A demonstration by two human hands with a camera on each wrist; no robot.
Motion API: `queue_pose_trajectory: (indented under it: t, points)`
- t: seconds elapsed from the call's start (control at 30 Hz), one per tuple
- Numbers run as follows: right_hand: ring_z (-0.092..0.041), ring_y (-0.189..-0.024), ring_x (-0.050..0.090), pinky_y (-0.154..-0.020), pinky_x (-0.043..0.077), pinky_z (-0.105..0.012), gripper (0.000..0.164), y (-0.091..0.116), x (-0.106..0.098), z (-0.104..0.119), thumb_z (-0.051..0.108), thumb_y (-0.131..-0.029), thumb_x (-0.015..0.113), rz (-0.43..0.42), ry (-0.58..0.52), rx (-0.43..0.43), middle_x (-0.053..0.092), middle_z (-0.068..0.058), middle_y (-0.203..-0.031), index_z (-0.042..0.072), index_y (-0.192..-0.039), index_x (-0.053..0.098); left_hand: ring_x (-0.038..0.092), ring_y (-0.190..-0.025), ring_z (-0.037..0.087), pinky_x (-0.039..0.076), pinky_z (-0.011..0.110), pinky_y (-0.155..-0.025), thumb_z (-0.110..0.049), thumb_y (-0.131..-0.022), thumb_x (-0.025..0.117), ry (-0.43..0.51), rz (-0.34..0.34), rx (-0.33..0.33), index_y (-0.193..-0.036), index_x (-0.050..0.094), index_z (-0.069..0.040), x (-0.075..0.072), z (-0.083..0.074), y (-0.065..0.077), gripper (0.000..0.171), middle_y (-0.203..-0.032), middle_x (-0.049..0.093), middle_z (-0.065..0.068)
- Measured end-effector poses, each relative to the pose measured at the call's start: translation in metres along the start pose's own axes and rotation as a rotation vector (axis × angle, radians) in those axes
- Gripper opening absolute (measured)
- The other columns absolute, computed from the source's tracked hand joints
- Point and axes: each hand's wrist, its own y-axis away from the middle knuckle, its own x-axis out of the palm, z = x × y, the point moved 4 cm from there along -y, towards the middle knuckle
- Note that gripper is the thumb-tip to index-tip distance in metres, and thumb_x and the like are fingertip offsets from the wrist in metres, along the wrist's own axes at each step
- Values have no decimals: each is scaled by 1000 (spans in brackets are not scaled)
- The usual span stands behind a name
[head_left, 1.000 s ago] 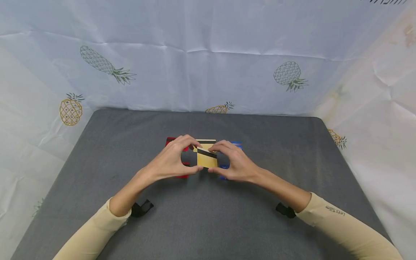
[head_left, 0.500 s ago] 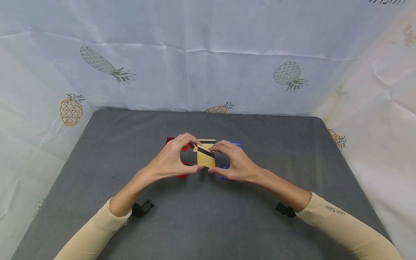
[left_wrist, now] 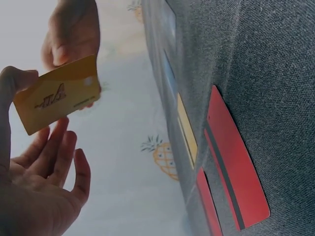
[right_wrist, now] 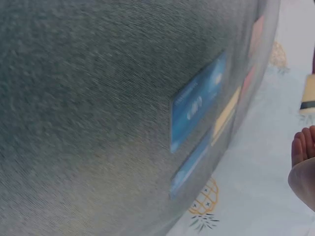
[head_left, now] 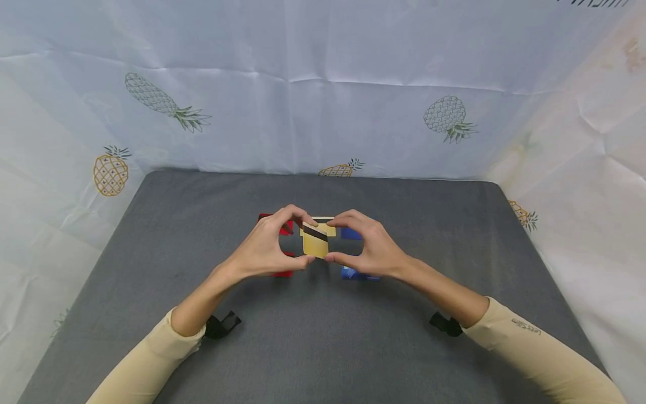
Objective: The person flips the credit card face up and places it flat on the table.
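A gold plastic card [head_left: 315, 244] with a black magnetic stripe is held up and tilted between both hands, above the table. My left hand [head_left: 262, 248] pinches it with the thumb at the bottom and fingers at the top. The right hand [head_left: 379, 247] has thumb and fingertips at the card's right edge. In the left wrist view the gold card's [left_wrist: 59, 96] printed side shows, with the left thumb on one edge and the right hand [left_wrist: 74, 34] at the far end. The right wrist view catches only a striped part of the gold card [right_wrist: 308, 93].
On the grey table [head_left: 318, 342] lie two red cards, one nearer [left_wrist: 238, 157] and one farther [left_wrist: 208, 201]. A second gold card [head_left: 331, 231] lies behind the held one. Two blue cards [head_left: 351, 233] [head_left: 359, 274] lie on the right. A pineapple-print sheet [head_left: 303, 123] hangs behind.
The held gold card has shifted slightly left and up and turned a little. My right hand has risen slightly, uncovering more of the nearer blue card. The left hand has barely moved.
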Motion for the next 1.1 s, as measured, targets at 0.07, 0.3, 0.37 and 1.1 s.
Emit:
queue_pose_trajectory:
  t: [0.07,0.3,0.37,1.1]
  points:
    - [-27,-122,71,-105,58,-55,57,-1,-4,1,25,-85,92,-17,-10,5,71,-9,-132,8,-136,71,66,-106,15,57,38,-92,-22,-79,90,5,2,4,-126,64,-15,0,0,0,54,-118,72,-4]
    - [-28,-124,72,-108,58,-52,55,-7,-13,9,23,-86,91,-61,-29,4,71,-7,-134,12,-136,71,64,-102,22,52,34,-89,-23,-78,90,-18,7,-10,-125,65,-14,0,0,1,54,-115,71,-2]
    - [-28,-125,71,-108,57,-52,55,-8,-14,11,22,-86,91,-68,-39,-3,71,-6,-134,13,-137,71,63,-102,19,51,35,-89,-23,-79,91,-19,7,-13,-125,65,-14,1,0,1,54,-116,71,-1]
    - [-26,-126,71,-109,57,-51,57,-10,-7,24,17,-84,91,-96,-118,-68,71,-7,-134,8,-136,71,62,-102,19,53,33,-90,-23,-78,93,-24,-18,-2,-121,68,-15,0,-1,0,51,-112,70,-4]
